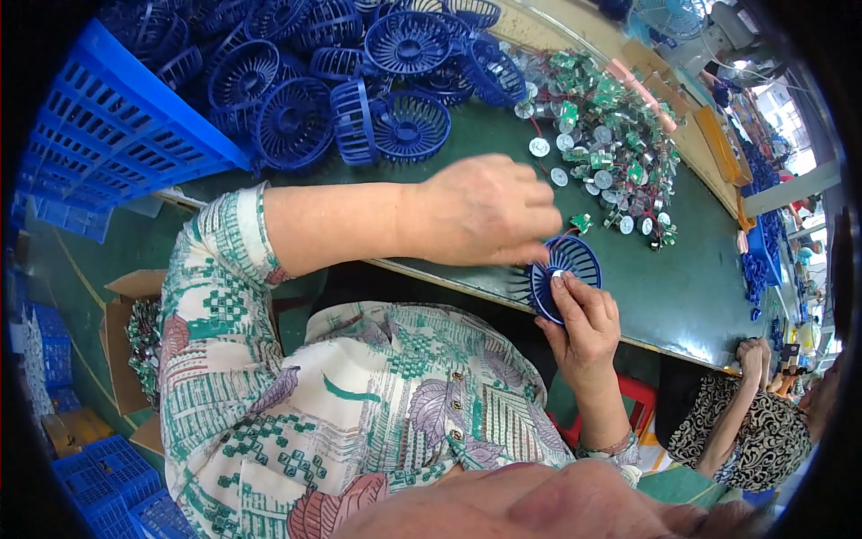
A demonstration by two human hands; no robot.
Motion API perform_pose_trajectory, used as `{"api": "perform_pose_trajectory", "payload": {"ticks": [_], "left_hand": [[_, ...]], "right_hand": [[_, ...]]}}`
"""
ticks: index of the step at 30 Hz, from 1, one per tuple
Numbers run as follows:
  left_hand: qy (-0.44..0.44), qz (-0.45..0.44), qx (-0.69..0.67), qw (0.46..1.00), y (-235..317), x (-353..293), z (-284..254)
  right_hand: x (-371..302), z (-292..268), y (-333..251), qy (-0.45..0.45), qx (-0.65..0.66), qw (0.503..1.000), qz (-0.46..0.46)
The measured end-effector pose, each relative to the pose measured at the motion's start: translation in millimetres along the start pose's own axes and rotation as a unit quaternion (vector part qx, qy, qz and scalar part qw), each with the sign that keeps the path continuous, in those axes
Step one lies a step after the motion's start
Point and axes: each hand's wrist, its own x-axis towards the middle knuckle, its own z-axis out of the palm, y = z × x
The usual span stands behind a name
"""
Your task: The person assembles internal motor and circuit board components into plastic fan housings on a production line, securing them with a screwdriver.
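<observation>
- Your right grip (588, 328) is closed — thumb and fingers pinching a blue fan cage (579, 255) with a silver disc (558, 275) at the thumb.
- That cage sits at 3 o'clock from the view's centre, at the counter's (664, 292) near edge.
- Your left grip (489, 211) is half-curled beside the cage — I can't tell what it holds.
- More cages (409, 54) lie piled at 12 o'clock, circuit boards (606, 166) at 2.
</observation>
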Motion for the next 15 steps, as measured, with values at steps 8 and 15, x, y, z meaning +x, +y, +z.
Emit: {"api": "perform_pose_trajectory", "payload": {"ticks": [8, 15], "left_hand": [[-0.17, -0.223, 0.334, 0.9, -23.3, -12.7, -23.2], [0.02, -0.164, 0.144, 0.976, -20.9, -4.0, -21.0]], "right_hand": [[-22.6, -22.1, 36.4, 0.191, 0.005, 0.975, 0.117], [-52.0, -57.7, 114.1, 0.242, -0.104, 0.923, 0.282]]}}
